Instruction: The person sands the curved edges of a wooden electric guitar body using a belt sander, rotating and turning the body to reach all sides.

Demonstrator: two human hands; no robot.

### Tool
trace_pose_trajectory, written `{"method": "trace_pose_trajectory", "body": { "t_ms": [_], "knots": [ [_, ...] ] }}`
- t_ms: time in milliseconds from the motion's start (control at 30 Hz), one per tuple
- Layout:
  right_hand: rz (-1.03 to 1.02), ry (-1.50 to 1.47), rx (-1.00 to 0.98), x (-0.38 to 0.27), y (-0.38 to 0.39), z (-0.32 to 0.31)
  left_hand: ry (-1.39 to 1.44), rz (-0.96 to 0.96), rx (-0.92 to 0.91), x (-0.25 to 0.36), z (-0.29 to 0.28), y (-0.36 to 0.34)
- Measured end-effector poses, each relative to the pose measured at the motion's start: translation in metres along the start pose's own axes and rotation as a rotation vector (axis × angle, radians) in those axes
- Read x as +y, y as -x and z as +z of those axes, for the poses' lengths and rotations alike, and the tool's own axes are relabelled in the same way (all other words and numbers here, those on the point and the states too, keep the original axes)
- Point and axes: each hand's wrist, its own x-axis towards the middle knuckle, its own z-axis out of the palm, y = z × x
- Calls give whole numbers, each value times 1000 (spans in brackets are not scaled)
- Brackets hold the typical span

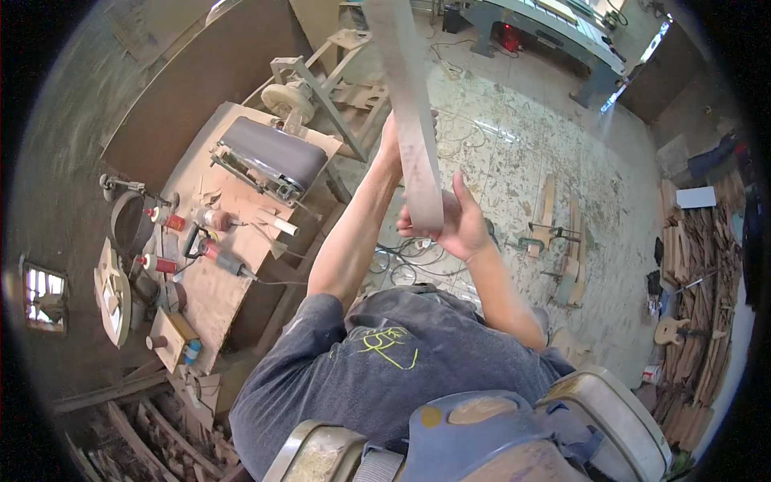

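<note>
The left hand (392, 146) is closed around the long pale board (414, 136) about midway along its visible length; most of the hand is hidden behind the board, with fingertips showing past the right edge. The right hand (464, 229) is at the lower end, its fingers passing behind the board and its thumb standing wide apart, so it looks more like support than a tight grip.

The board is in front of the body, raised over the floor (490, 145), right of the counter (215, 309). Its far end runs out of view at the top.

On progress, the board is already in hand and no tool touches it. The visible face is flat, with faint uneven colouring; whether its surface is finished, or how much is left on it, I cannot tell. The sander (273, 157) on the counter has nothing on its belt, and the red power tool (221, 255) lies apart, near the two bottles (165, 218). Out on the floor to the right, wood pieces (548, 210) sit with clamps (532, 243) on them; that clamping looks done, though whether the joints have set cannot be seen.
</note>
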Motion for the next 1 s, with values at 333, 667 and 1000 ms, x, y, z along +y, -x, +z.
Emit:
{"method": "trace_pose_trajectory", "body": {
  "t_ms": [333, 667, 1000],
  "knots": [
    [-106, 133, -364, 17, -41, 34, 586, -508, -508, 30, 56, 26],
    [-196, 755, -18, 8, -30, 43, 155, 309, -335, 258, -39, 74],
    [-76, 1709, 379, 34, -49, 55, -880, 759, 461, 293, -117, 68]
  ]
}}
